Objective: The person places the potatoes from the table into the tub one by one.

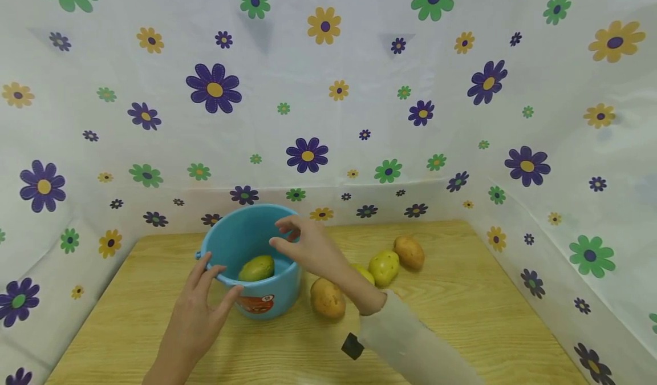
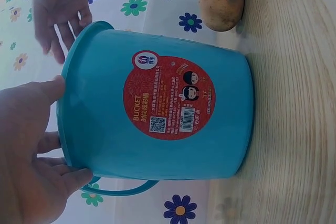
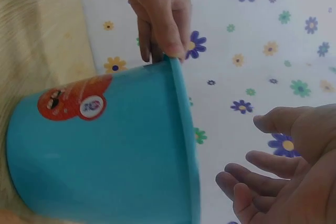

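A blue plastic bucket (image 1: 284, 294) with a red label stands upright on the wooden table. My left hand (image 1: 197, 313) holds the near left part of its rim, fingers and thumb spread along the edge. Inside, on the bottom, lies one green-yellow oval fruit or vegetable (image 1: 256, 268), possibly a mango. Above the bucket's right side is my right hand (image 1: 310, 248), empty, its fingers loosely bent and apart from the rim in the right wrist view. Beneath and beside the right forearm lies a brown potato (image 1: 327, 299), close to the bucket.
Right of the bucket, a speckled yellow-green oval item (image 1: 384, 268) lies against another brown potato (image 1: 409, 252). A further yellow-green item (image 1: 363, 272) is partly hidden by the right forearm. White flowered sheeting (image 1: 359, 117) surrounds the table (image 1: 462, 316) at the back and sides.
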The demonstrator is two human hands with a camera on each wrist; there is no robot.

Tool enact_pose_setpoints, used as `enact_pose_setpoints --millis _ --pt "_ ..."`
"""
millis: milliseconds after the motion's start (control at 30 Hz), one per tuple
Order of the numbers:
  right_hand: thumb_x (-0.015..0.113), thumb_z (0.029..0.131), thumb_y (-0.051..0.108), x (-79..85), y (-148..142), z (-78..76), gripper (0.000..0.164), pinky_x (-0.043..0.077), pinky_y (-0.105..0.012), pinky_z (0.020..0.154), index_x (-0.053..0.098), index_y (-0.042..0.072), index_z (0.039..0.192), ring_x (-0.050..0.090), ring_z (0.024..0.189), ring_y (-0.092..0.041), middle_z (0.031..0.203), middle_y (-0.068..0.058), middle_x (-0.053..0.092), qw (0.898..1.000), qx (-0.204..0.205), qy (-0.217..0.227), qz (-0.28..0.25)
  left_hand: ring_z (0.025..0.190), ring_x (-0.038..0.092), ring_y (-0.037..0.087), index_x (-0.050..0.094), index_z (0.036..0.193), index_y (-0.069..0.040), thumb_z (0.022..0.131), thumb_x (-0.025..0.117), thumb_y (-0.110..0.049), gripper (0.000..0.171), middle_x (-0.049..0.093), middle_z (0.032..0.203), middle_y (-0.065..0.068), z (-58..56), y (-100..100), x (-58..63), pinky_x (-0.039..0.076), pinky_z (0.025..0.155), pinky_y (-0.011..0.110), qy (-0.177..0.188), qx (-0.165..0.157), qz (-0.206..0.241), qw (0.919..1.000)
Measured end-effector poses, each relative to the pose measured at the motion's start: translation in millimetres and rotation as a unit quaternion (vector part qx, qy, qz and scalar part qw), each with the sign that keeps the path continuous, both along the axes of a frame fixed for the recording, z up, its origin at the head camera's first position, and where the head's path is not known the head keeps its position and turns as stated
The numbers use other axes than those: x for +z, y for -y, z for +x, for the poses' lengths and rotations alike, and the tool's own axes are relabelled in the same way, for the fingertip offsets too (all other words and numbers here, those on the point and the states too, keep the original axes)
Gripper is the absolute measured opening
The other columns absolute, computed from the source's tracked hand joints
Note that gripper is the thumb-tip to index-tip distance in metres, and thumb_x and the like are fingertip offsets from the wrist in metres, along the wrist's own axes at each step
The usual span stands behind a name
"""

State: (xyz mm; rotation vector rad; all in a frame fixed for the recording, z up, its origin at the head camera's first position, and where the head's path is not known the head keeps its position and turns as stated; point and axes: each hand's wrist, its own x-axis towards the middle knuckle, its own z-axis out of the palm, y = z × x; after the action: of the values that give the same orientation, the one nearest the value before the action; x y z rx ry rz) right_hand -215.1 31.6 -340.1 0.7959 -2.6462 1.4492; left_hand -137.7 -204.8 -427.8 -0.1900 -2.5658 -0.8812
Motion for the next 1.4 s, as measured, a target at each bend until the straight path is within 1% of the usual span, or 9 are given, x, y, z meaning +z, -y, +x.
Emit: enact_pose_setpoints --millis 167,267,467,600,733,900,1133,1300,1400 --pt "0.071 0.099 0.023 5.6 -22.1 -1.5 0.039 0.061 -0.031 0.081 0.065 0.002 0.132 0.066 0.105 -0.025 0.122 -0.013 0.07 1.0 -0.016 0.004 -0.017 0.138 0.039 0.059 0.058 0.132 0.0 0.096 0.076 -0.032 0.051 0.033 0.161 0.026 -0.6 1.0 -0.6 0.046 0.096 0.073 -0.007 0.001 0.002 1.0" --pt "0.072 0.098 0.021 7.6 -35.6 -2.2 0.041 0.061 -0.033 0.08 0.064 0.002 0.134 0.067 0.105 -0.025 0.123 -0.014 0.069 0.999 -0.034 0.0 -0.025 0.137 0.04 0.06 0.058 0.133 0.0 0.097 0.076 -0.033 0.052 0.032 0.161 0.026 -0.4 1.5 -0.9 0.046 0.096 0.074 -0.007 0.002 0.004 1.0" --pt "0.075 0.097 0.018 12.7 -63.7 -1.7 0.04 0.062 -0.037 0.082 0.065 0.001 0.132 0.068 0.103 -0.027 0.12 -0.015 0.07 0.997 -0.07 -0.033 -0.03 0.139 0.038 0.06 0.057 0.135 0.0 0.098 0.073 -0.036 0.054 0.03 0.162 0.025 0.1 1.9 -1.2 0.045 0.096 0.075 0.006 0.002 0.008 0.9999" --pt "0.074 0.097 0.017 14.5 -83.7 -0.9 0.043 0.061 -0.04 0.084 0.062 -0.002 0.134 0.068 0.105 -0.03 0.122 -0.017 0.07 0.995 -0.08 -0.047 -0.028 0.138 0.039 0.06 0.057 0.136 0.0 0.098 0.074 -0.036 0.055 0.03 0.162 0.026 0.0 1.5 -1.1 0.045 0.096 0.075 0.005 0.001 0.007 1.0" --pt "0.072 0.099 0.018 13.1 -103.3 0.0 0.044 0.059 -0.043 0.087 0.06 -0.002 0.137 0.066 0.109 -0.032 0.123 -0.018 0.069 0.994 -0.094 -0.043 -0.027 0.137 0.039 0.06 0.057 0.136 0.0 0.098 0.073 -0.037 0.055 0.03 0.162 0.026 0.1 1.1 -1.1 0.045 0.096 0.074 0.006 0.0 0.005 1.0" --pt "0.071 0.1 0.018 10.2 -125.6 2.0 0.043 0.058 -0.047 0.089 0.061 -0.004 0.135 0.066 0.108 -0.034 0.123 -0.019 0.069 0.993 -0.106 -0.053 -0.025 0.137 0.039 0.06 0.056 0.136 0.0 0.099 0.072 -0.037 0.055 0.03 0.162 0.026 0.0 0.4 -0.6 0.045 0.096 0.074 0.009 -0.001 0.004 0.9999" --pt "0.069 0.102 0.027 5.0 -152.5 8.6 0.048 0.057 -0.05 0.091 0.059 -0.002 0.138 0.064 0.114 -0.034 0.129 -0.019 0.067 0.991 -0.134 -0.024 0.005 0.138 0.038 0.06 0.056 0.137 0.0 0.1 0.071 -0.038 0.056 0.028 0.163 0.025 0.6 -0.1 -0.2 0.045 0.097 0.074 0.018 0.0 0.003 0.9998" --pt "0.07 0.1 0.028 -0.3 -166.2 13.3 0.048 0.056 -0.053 0.093 0.06 0.0 0.139 0.065 0.114 -0.035 0.129 -0.019 0.068 0.987 -0.154 -0.024 0.026 0.138 0.038 0.06 0.056 0.137 0.0 0.099 0.072 -0.037 0.056 0.029 0.163 0.026 0.7 0.1 -0.7 0.045 0.096 0.074 0.015 0.002 0.003 0.9999" --pt "0.071 0.1 0.028 -4.9 -173.8 16.9 0.049 0.056 -0.054 0.093 0.06 0.0 0.139 0.064 0.114 -0.035 0.129 -0.019 0.068 0.987 -0.158 -0.022 0.033 0.139 0.037 0.06 0.056 0.137 0.0 0.099 0.072 -0.037 0.056 0.03 0.162 0.026 0.4 0.1 -0.9 0.045 0.096 0.074 0.013 0.001 0.004 0.9999"
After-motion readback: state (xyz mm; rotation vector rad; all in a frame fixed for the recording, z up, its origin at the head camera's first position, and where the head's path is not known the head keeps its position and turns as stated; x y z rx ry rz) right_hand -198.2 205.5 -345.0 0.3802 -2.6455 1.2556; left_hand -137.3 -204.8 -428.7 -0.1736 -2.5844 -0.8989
